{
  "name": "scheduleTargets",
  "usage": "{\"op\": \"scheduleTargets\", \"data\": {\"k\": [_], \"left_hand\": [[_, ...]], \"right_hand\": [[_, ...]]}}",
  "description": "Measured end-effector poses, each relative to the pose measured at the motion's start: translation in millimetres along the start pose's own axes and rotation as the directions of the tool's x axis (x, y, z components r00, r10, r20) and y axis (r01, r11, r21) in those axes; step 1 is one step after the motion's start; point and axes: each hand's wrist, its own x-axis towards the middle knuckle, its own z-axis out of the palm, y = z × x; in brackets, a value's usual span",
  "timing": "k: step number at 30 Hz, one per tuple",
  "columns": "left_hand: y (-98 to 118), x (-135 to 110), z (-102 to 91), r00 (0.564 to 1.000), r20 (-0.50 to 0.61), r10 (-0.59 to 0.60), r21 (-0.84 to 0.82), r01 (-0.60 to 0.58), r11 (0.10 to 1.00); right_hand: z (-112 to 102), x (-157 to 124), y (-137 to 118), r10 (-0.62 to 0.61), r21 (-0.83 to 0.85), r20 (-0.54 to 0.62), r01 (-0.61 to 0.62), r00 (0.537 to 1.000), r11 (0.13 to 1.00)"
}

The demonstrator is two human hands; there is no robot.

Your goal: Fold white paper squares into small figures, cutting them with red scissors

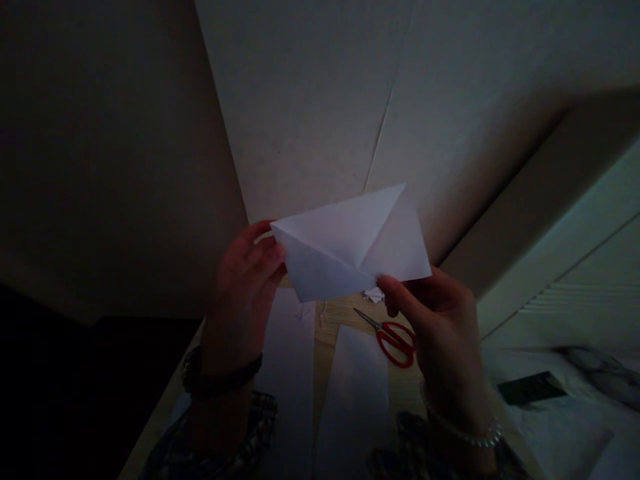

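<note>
A creased sheet of white paper (340,230) is held up above the table, its folds running diagonally across it. My left hand (245,287) pinches the paper's left corner between thumb and fingers. At the lower right edge, my right hand (440,313) grips the sheet, thumb in front and fingers behind. Below the right hand lies a pair of scissors (395,343) with red handles, its point towards the upper left. Two white paper pieces, a left one (290,373) and a right one (357,393), rest on the table under my hands.
The wooden table (327,327) is narrow and stands against a pale wall (310,100). A small crumpled white scrap (374,295) lies near its far edge. To the right, a dark flat object (533,389) lies on a pale surface. The scene is dim.
</note>
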Motion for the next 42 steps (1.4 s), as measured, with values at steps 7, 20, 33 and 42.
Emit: {"op": "scheduleTargets", "data": {"k": [7, 20, 33, 42], "left_hand": [[-7.4, -13.8, 7.6, 0.965, 0.146, -0.217, 0.096, 0.204, 0.974], [-5.0, -18.8, 17.0, 0.995, -0.053, -0.088, 0.190, 0.097, 0.977], [-6.0, -15.8, 15.5, 0.998, -0.052, 0.040, 0.282, -0.023, 0.959], [-4.6, -16.9, 14.4, 0.998, -0.047, 0.033, 0.298, -0.018, 0.955]], "right_hand": [[9.1, -3.5, 1.3, 0.007, 0.053, -0.057, -0.004, 0.998, 0.999], [14.9, -2.6, 1.8, 0.057, 0.130, -0.024, -0.053, 0.998, 0.990], [1.6, 4.2, 4.6, 0.029, 0.027, 0.108, -0.032, 0.994, 0.999], [-23.3, 10.3, 14.1, -0.012, -0.164, 0.130, 0.034, 0.991, 0.986]]}}
